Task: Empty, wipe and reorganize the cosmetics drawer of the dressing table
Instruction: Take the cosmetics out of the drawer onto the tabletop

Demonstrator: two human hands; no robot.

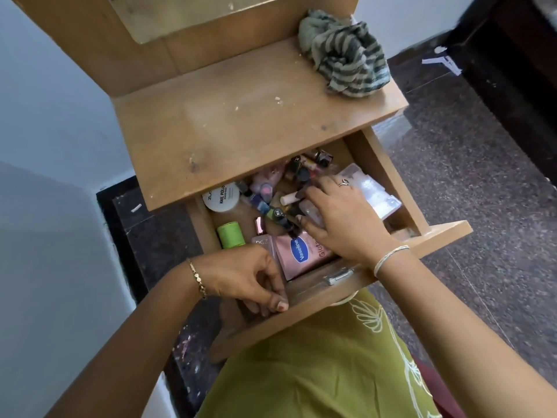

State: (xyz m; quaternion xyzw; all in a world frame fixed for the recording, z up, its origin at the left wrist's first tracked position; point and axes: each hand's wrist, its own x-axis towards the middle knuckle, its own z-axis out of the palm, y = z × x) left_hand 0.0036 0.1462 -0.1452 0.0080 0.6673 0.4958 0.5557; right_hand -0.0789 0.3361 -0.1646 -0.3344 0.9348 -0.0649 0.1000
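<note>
Clock: 12 points up the picture toward the mirror (180, 13), 6 toward the person.
Right hand (340, 218): down inside the drawer (388, 176), fingers curled and thumb tucked under. It seems to pinch a pale translucent piece (313, 212) below the palm, though what that piece is cannot be told.
Left hand (247, 279): at 7 o'clock from the right, fingers hooked over the drawer's front panel and gripping it, just left of the metal handle (337, 276).
Nearest things: nail polish bottles (280, 212) are heaped at 9 to 10 o'clock, touching the right fingertips. A white stick (291, 198) lies among them, its long axis running 9 to 3 with one end at the fingers.
Further out: Vaseline sachet (301, 251) at 7 o'clock, flat against the front panel. Clear packs (373, 188) at 2 o'clock, along the right wall. White jar (221, 197) and green spool (231, 235) at 9 o'clock, by the left wall.
Drawer: pulled out and full, so emptying has barely begun.
Deciding relation: the right hand is the nearer one to every item, while the left is busy steadying the panel.
Landing place: the table top (241, 116), at 11 o'clock and above the drawer, probably.
Cloth (343, 52): bunched on the top's far right corner at 12 o'clock, well apart from both hands.
</note>
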